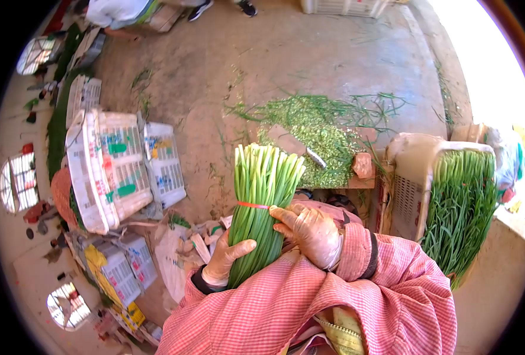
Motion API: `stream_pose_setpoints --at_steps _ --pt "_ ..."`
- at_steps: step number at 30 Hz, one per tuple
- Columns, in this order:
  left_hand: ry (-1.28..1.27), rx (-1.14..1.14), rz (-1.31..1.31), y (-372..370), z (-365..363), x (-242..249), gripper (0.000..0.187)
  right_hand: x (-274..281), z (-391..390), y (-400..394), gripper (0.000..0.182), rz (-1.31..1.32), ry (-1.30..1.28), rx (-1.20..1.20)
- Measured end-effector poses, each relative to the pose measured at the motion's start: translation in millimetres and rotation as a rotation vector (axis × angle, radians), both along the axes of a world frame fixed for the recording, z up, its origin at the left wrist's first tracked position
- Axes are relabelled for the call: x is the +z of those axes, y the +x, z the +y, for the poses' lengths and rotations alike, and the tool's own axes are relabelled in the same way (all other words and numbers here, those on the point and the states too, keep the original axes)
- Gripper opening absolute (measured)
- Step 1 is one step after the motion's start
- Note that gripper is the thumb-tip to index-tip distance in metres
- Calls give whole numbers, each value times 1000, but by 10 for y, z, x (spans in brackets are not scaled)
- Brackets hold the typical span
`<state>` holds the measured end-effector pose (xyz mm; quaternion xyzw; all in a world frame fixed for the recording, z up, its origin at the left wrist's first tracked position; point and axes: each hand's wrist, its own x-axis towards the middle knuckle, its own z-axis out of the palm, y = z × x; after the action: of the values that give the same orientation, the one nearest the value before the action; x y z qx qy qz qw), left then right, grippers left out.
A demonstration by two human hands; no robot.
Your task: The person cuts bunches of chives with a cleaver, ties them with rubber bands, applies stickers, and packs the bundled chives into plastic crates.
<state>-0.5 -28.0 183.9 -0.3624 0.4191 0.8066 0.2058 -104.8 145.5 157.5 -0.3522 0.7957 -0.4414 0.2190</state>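
A bunch of long green chives (256, 236), its pale cut ends pointing away from me, stands before my chest. A red band (252, 205) circles it near the upper part. My left hand (229, 258), in a thin glove, is wrapped round the lower left side, thumb across the front. My gloved right hand (311, 234) is closed against the right side, fingertips at the band. Just beyond, chopped pale stem ends (312, 127) cover a low board (360, 182). Lying among them is what looks like a cleaver (289, 141).
At right, a tilted crate (407, 192) holds more chives (461, 207). Stacked white plastic crates (111, 168) stand at left. A brick-like block (363, 165) rests on the board's right edge. Another person (117, 12) is at the upper left, and a white crate (348, 7) at the top.
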Motion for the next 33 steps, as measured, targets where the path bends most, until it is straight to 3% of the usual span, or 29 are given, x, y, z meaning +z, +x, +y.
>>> stream_pose_setpoints --at_steps 3,4,5,6,7,8,10,11,12,15,17,18,20,21,23,25,27,30,31,33 --pt "17 -102 34 -245 -74 98 53 75 -60 -72 26 160 114 16" --pt "17 -127 45 -311 -94 103 54 92 -65 -157 21 122 144 64" --pt "43 -197 38 -373 -141 118 52 136 -61 -258 15 -160 83 -24" --pt "89 -265 104 -383 -256 13 57 301 -60 -386 17 -813 -165 -204" --pt "103 -322 118 -479 -321 -45 57 463 71 -612 16 -1308 -604 -192" --pt "124 -387 120 -614 -287 -110 57 669 126 -749 21 -1320 -945 -194" --pt "129 -480 110 -819 -192 -208 58 942 368 -1163 35 -884 -1185 -178" --pt "140 -537 101 -904 -138 -237 58 797 436 -1403 52 -354 -829 -434" --pt "149 -590 94 -985 -76 -267 58 625 399 -1409 52 -317 -839 -469" --pt "177 -731 72 -1191 169 -362 59 39 -84 -1020 64 948 200 -540" --pt "191 -840 39 -1320 312 -412 59 -283 -362 -511 56 1003 50 -22" --pt "198 -895 18 -1367 398 -441 60 -405 -372 -361 43 1113 -324 -277" --pt "207 -1005 -24 -1439 567 -472 60 -624 -273 -298 50 911 186 30" --pt "209 -1052 -50 -1476 648 -493 60 -413 -23 -267 50 920 188 17" --pt "216 -1160 -121 -1534 802 -532 61 194 617 -183 53 240 438 163" --pt "224 -1289 -218 -1589 959 -580 61 -7 817 -55 57 172 485 -60" --pt "243 -1452 -364 -1686 1136 -609 62 207 1501 182 74 48 444 -23" --pt "260 -1811 -575 -2064 1354 -546 63 301 2296 505 101 -31 363 -190" --pt "190 -1989 -499 -2285 1424 -496 63 494 2629 576 107 -77 341 -225" --pt "-334 -2284 291 -3010 1501 -238 58 874 3277 699 103 -83 448 -386"
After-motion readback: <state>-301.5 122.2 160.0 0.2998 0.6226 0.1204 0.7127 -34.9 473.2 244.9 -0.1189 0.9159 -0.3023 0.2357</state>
